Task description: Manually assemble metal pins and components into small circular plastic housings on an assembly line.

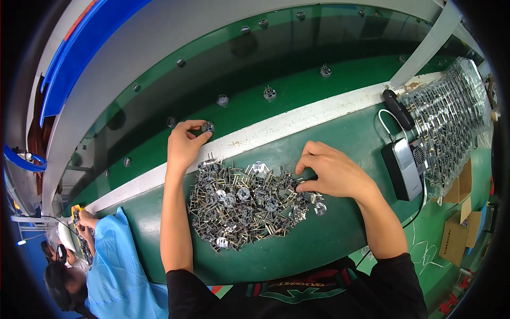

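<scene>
Over the near edge of the green conveyor belt, my left hand (184, 145) pinches a small round dark part (207, 126) between thumb and fingertips. A large heap of small dark and silvery parts with metal pins (241, 204) lies on the green table in front of me. At the heap's right edge, my right hand (334, 173) has its thumb and fingers curled in among the parts. What sits between those fingertips is too small to make out. Similar round parts (270, 93) stand spaced apart along the belt beyond the white rail.
A white rail (287, 119) divides table from belt. To the right lie a black and grey box-shaped device (402, 169) with a white cable and a stack of clear trays (451, 122). Cardboard boxes (456, 236) stand below. At left, a person in blue (119, 266) works nearby.
</scene>
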Tool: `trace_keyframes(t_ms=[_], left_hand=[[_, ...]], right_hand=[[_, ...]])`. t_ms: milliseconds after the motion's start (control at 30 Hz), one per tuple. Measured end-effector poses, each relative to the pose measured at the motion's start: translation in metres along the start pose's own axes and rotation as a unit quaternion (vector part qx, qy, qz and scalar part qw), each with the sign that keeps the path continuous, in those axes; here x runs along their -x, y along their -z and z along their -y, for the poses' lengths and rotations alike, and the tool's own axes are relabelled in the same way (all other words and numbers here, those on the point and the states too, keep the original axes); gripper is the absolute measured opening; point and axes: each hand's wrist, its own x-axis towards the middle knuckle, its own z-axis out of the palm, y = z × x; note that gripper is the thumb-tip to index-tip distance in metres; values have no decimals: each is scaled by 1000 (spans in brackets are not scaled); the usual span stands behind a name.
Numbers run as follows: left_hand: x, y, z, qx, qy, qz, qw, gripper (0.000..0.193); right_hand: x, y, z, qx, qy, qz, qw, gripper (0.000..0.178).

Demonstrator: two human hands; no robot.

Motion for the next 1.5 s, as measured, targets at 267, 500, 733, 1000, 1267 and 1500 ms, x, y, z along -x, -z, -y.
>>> trace_keyframes(t_ms=[267, 500, 733, 1000, 1267, 1500], left_hand=[[-52, -21, -57, -105, -254, 17, 961, 37], [-70, -28, -81, -157, -162, 114, 968, 42], [24, 15, -101, 323, -3, 161, 932, 43], [89, -9, -87, 423, -36, 130, 896, 40], [108, -27, -101, 346, -51, 80, 933, 52], [116, -32, -102, 395, -51, 76, 914, 53]], right_hand=[[6, 9, -6, -61, 8, -55, 997, 9], [20, 20, -21, 181, -22, -186, 965, 4], [7, 7, -27, 25, -57, -165, 984, 5], [-13, -16, 4, -125, 29, -230, 965, 9], [-20, -9, 71, -135, 125, -266, 946, 13], [-26, -25, 76, -115, 146, -301, 935, 14]])
